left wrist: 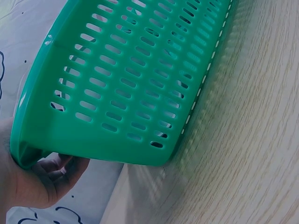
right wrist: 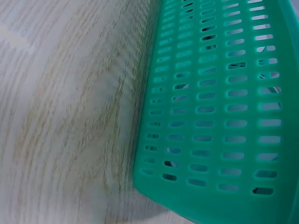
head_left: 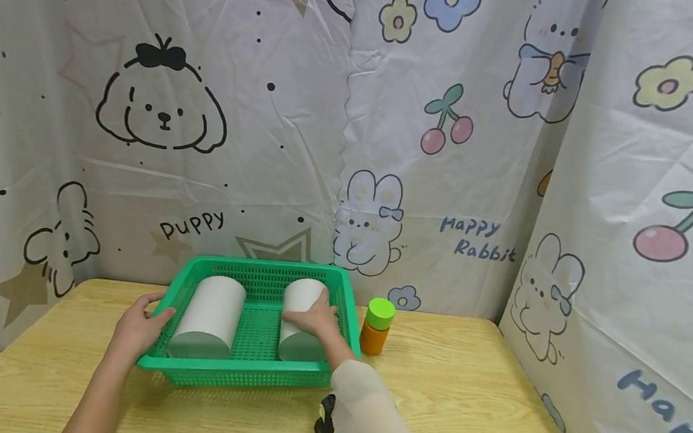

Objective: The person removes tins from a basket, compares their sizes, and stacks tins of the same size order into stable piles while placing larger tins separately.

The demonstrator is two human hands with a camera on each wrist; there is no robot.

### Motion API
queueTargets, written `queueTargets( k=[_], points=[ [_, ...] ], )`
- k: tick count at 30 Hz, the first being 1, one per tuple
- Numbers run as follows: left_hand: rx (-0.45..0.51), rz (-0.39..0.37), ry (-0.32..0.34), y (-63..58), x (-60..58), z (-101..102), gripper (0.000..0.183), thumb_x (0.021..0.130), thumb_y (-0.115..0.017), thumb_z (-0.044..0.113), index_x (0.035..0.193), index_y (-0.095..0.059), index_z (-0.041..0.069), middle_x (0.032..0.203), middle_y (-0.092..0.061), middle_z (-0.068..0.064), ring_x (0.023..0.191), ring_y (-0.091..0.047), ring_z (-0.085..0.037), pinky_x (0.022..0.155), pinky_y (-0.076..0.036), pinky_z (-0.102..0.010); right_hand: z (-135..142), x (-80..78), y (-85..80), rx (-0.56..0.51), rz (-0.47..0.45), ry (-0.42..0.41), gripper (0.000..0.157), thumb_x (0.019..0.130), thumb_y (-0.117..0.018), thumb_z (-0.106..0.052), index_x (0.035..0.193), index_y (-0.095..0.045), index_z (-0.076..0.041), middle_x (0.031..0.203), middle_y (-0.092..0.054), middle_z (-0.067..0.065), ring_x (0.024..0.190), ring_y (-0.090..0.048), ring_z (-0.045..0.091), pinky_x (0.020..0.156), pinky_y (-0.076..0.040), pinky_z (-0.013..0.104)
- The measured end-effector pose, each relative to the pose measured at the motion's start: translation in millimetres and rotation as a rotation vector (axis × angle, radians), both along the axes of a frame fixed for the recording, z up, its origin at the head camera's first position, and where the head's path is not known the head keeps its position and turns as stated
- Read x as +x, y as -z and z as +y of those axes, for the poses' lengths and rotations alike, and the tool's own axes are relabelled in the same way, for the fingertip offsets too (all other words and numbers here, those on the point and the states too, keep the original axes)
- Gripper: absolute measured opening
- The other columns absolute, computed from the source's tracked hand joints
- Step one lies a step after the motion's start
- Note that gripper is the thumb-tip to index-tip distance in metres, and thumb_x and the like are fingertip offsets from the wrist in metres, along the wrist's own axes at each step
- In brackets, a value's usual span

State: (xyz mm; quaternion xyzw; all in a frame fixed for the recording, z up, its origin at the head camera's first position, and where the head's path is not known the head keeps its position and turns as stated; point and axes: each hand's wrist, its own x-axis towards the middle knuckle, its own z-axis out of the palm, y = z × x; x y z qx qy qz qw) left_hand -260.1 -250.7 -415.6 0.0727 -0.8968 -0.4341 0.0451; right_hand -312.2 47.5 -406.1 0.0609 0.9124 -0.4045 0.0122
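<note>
A green plastic basket point(head_left: 245, 365) with slotted walls sits on the table. Two white cylinders lie inside it: the left cylinder point(head_left: 210, 311) along the left wall, the right cylinder point(head_left: 303, 294) towards the right wall. At the basket's left rim, my left hand point(head_left: 141, 326) grips with the thumb on top; the left wrist view shows its fingers curled under the rim. My right hand point(head_left: 315, 316) reaches over the right wall and holds the right cylinder from above, thumb on its left side. The right wrist view shows only the basket's outer wall point(right wrist: 210, 154) and the table; that hand is hidden there.
An orange bottle point(head_left: 373, 339) with a bright green cap stands just right of the basket. The light wood table point(head_left: 449, 391) extends to the right. A printed white curtain point(head_left: 300, 193) hangs behind and on both sides. A small black object point(head_left: 325, 422) shows beside the right sleeve.
</note>
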Motion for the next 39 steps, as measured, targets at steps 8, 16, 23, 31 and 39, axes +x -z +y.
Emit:
queueTargets(
  k=[8, 16, 23, 31, 39],
  points=[
    [-0.003, 0.007, 0.0, -4.9, 0.1, 0.6, 0.064, 0.098, -0.04, 0.039, 0.144, -0.025, -0.004, 0.125, -0.043, -0.039, 0.102, -0.052, -0.045, 0.069, -0.047, -0.04, 2.1, 1.6, -1.4, -0.098, 0.013, 0.01, 0.102, 0.073, -0.073, -0.046, 0.149, -0.013, -0.01, 0.127, -0.038, 0.034, 0.104, -0.05, 0.043, 0.081, -0.045, 0.056],
    [0.004, 0.007, 0.003, -5.1, 1.2, 2.3, 0.064, 0.099, -0.04, 0.038, 0.144, -0.024, -0.004, 0.124, -0.044, -0.038, 0.099, -0.054, -0.042, 0.066, -0.046, -0.036, 5.4, -2.2, 2.4, -0.176, 0.011, 0.036, 0.098, 0.075, -0.071, -0.043, 0.148, -0.015, -0.009, 0.127, -0.037, 0.033, 0.107, -0.048, 0.043, 0.082, -0.045, 0.057],
    [0.019, 0.003, 0.003, -5.1, 1.7, 4.7, 0.065, 0.098, -0.04, 0.039, 0.145, -0.024, -0.004, 0.125, -0.043, -0.038, 0.101, -0.053, -0.044, 0.067, -0.047, -0.038, 9.7, -1.2, 3.0, -0.192, 0.004, 0.031, 0.096, 0.073, -0.071, -0.042, 0.147, -0.018, -0.011, 0.125, -0.041, 0.03, 0.104, -0.05, 0.041, 0.079, -0.046, 0.056],
    [0.008, 0.004, 0.0, -4.1, 2.4, 4.6, 0.064, 0.098, -0.04, 0.039, 0.144, -0.025, -0.004, 0.126, -0.043, -0.039, 0.103, -0.052, -0.045, 0.07, -0.047, -0.04, 10.7, -0.4, -0.1, -0.162, 0.038, -0.023, 0.095, 0.074, -0.072, -0.044, 0.148, -0.019, -0.014, 0.125, -0.043, 0.027, 0.103, -0.05, 0.036, 0.075, -0.047, 0.049],
    [-0.006, -0.007, -0.001, -2.0, 0.8, 0.7, 0.065, 0.098, -0.039, 0.04, 0.144, -0.025, -0.003, 0.126, -0.043, -0.039, 0.103, -0.052, -0.045, 0.071, -0.046, -0.041, 12.5, 2.8, -11.7, -0.173, 0.088, -0.061, 0.098, 0.074, -0.072, -0.046, 0.15, -0.016, -0.018, 0.126, -0.044, 0.023, 0.101, -0.052, 0.032, 0.07, -0.049, 0.042]
  ],
)
